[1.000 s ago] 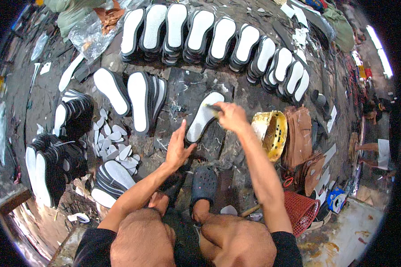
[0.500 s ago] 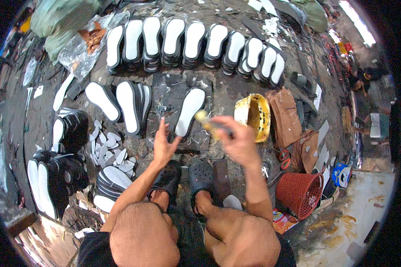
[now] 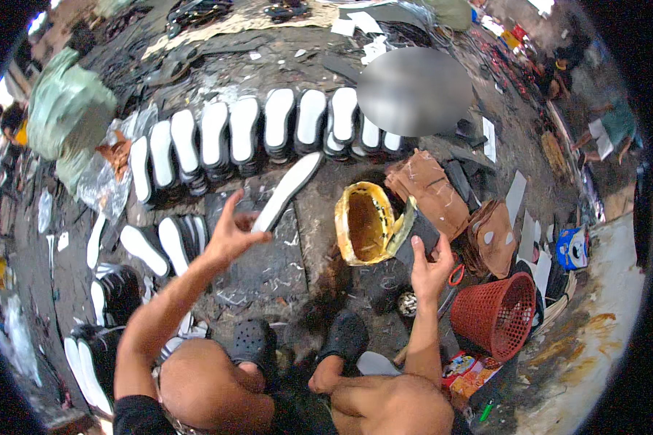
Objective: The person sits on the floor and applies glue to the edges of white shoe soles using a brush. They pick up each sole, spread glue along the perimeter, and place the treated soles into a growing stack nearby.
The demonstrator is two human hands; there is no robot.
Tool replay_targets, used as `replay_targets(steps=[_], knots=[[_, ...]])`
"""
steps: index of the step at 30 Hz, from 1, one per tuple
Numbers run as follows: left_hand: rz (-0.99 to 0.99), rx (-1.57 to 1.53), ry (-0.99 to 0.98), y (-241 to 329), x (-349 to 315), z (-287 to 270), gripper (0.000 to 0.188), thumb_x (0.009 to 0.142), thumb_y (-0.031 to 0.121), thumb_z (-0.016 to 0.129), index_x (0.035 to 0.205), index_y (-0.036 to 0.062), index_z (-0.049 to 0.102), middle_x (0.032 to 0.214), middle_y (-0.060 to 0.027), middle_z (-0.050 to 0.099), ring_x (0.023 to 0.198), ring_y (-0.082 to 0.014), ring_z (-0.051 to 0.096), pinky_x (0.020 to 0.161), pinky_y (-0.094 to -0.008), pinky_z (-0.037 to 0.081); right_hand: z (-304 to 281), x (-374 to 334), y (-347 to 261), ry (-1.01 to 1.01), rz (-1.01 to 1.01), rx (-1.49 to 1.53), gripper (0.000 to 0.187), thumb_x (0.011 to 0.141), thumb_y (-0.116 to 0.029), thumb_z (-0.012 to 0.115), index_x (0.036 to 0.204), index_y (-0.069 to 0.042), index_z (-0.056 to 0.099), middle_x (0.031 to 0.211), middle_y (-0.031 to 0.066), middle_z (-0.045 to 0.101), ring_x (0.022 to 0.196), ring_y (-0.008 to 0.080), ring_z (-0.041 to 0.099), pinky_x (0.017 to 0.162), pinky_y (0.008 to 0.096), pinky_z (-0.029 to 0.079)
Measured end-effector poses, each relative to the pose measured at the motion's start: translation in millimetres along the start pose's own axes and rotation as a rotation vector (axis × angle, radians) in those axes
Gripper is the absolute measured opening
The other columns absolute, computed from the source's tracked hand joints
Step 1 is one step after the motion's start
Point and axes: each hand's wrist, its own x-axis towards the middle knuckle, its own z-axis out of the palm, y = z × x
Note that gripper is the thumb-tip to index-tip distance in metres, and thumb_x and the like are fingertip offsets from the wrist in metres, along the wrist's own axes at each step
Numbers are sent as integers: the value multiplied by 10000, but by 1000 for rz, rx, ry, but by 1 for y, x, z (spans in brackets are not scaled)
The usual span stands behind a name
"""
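A white-faced shoe insole (image 3: pixel 289 192) slants up and away from my left hand (image 3: pixel 233 233), its near end pinched between thumb and fingers above a dark work board (image 3: pixel 268 268). In my right hand (image 3: pixel 432 272) is a flat dark glue brush (image 3: pixel 419 245) with a yellow, crusted end. That end touches or overlaps the right rim of a glue-caked yellow tub (image 3: pixel 343 243); exact contact I cannot tell. The tub stands right of the board, with brown residue inside.
Stacks of white-topped insoles (image 3: pixel 244 130) form an arc at the back, more (image 3: pixel 146 250) lying left. Brown sheets (image 3: pixel 432 192), orange-handled scissors (image 3: pixel 456 274) and a red basket (image 3: pixel 490 315) are on the right. A grey blur (image 3: pixel 415 92) covers the far right stacks.
My left hand has taken the insole off the board and lifted it. The brush in my right hand has moved away from the insole to the tub. The whole view has shifted.
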Motion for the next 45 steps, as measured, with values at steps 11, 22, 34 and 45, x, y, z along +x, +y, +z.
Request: replay_targets(steps=[11,22,34,45], knots=[[528,488,208,88,266,272,1161,609,211,868,1496,-95,186,1014,-267,660,997,-443,610,940,-468,480,-9,-6,28,135,322,208,182,905,-25,688,1058,3,593,999,49,660,895,129,603,827,275,482],[799,643,-107,52,224,239,802,727,300,834,1364,-52,496,1201,-253,636,1140,-417,578,968,-487,486,-12,-2,40,176,266,166,239,916,-74,698,1123,-1,604,1060,67,670,928,156,615,863,314,504],[97,689,779,-27,-63,-154,609,818,287,790,1329,23,590,1307,-181,630,1236,-272,583,1026,-382,467,9,4,6,159,155,305,310,918,-57,699,1193,34,589,1175,123,660,994,190,621,887,341,527],[-636,-344,983,-175,-44,-226,815,768,512,750,1345,-30,558,1342,-180,593,1241,-343,556,1000,-439,459,-7,34,11,255,-24,162,317,922,-86,710,1193,36,601,1135,103,673,923,177,621,807,335,536]])
